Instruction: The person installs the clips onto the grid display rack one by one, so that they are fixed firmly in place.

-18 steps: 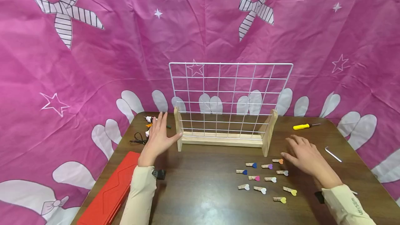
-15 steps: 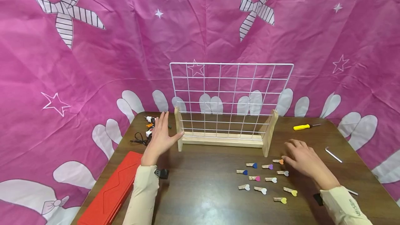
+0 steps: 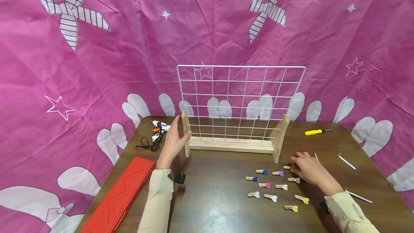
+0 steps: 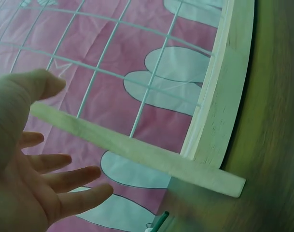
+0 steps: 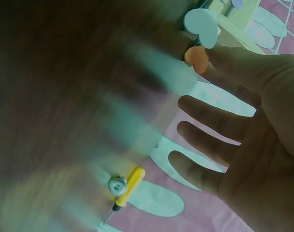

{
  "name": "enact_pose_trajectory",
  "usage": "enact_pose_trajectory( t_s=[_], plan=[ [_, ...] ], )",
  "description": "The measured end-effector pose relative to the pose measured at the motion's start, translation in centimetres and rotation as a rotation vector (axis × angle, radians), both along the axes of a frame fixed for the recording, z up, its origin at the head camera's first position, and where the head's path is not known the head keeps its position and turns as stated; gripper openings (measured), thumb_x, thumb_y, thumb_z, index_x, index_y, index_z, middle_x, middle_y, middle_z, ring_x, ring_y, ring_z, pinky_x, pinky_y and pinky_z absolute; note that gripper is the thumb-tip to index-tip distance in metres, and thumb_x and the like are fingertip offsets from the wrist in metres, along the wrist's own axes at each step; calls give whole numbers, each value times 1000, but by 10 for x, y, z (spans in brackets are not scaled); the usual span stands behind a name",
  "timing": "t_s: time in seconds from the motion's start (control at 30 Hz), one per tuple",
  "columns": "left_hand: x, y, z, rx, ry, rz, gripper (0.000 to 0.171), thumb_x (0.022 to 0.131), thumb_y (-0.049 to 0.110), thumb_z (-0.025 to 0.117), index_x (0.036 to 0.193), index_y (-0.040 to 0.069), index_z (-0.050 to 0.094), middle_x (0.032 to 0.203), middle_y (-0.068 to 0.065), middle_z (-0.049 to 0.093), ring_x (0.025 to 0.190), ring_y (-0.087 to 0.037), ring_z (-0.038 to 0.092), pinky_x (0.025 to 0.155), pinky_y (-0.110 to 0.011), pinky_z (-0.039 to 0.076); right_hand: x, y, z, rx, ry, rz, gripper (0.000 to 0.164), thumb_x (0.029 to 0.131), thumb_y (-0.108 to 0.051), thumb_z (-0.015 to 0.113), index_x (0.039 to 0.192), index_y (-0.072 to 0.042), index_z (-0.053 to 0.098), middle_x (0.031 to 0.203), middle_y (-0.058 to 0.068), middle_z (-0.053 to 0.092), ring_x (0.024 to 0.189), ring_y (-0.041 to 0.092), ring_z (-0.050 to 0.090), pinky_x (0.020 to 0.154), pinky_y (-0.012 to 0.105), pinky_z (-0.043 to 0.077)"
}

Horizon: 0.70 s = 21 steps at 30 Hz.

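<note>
My left hand (image 3: 174, 141) is at the left wooden upright (image 3: 185, 134) of a white wire grid rack (image 3: 239, 92). Its thumb lies on the inner side and its straight fingers (image 4: 84, 198) reach along the outer side. My right hand (image 3: 310, 170) is down at the clothespins, thumb and index finger meeting at the orange heart (image 5: 196, 59) of one small wooden clothespin (image 3: 286, 167). In the head view that heart is hidden behind the fingers. The right hand's other fingers are spread. Around it lie several heart clothespins, such as a purple one (image 3: 278, 173) and a grey one (image 3: 294, 180).
A red box-like case (image 3: 119, 193) lies at the left. Behind my left hand are a white glue gun (image 3: 161, 126) and a black cord (image 3: 150, 145). To the right lie a yellow screwdriver (image 3: 313, 132), a hex key (image 3: 346, 161) and a metal rod (image 3: 359, 196).
My right hand has come down and inward onto the orange-heart clothespin, its thumb and index finger closing there. My left hand has shifted right, closer against the rack's left upright.
</note>
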<state>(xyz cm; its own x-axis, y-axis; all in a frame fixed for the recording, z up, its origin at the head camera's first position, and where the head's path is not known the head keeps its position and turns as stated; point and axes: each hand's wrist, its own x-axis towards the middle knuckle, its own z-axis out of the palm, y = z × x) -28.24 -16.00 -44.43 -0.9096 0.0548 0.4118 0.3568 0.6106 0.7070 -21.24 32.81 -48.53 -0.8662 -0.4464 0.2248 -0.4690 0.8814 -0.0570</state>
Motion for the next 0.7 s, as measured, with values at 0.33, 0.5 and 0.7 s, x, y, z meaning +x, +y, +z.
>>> enact_pose_trajectory(
  t_s=[0.33,0.5,0.7],
  plan=[
    [-6,6,-8,22,4,28,61,85,11,62,139,6,34,125,-19,53,94,-30,59,74,-43,50,-5,1,-2,-15,-15,44,22,67,-5,75,69,-16,57,72,-5,46,68,20,47,57,36,39],
    [-7,5,-13,33,-18,22,59,86,11,62,138,6,34,126,-20,52,92,-30,61,69,-41,52,-5,0,8,-93,-164,-8,20,72,-9,74,70,-17,55,66,-10,46,60,9,42,52,28,36],
    [-9,5,-14,46,-23,18,59,85,10,63,137,3,36,121,-20,56,91,-28,62,69,-40,53,1,-2,32,-195,-163,-1,17,68,-6,70,69,-16,56,57,-14,45,51,2,38,47,23,33]
  ],
)
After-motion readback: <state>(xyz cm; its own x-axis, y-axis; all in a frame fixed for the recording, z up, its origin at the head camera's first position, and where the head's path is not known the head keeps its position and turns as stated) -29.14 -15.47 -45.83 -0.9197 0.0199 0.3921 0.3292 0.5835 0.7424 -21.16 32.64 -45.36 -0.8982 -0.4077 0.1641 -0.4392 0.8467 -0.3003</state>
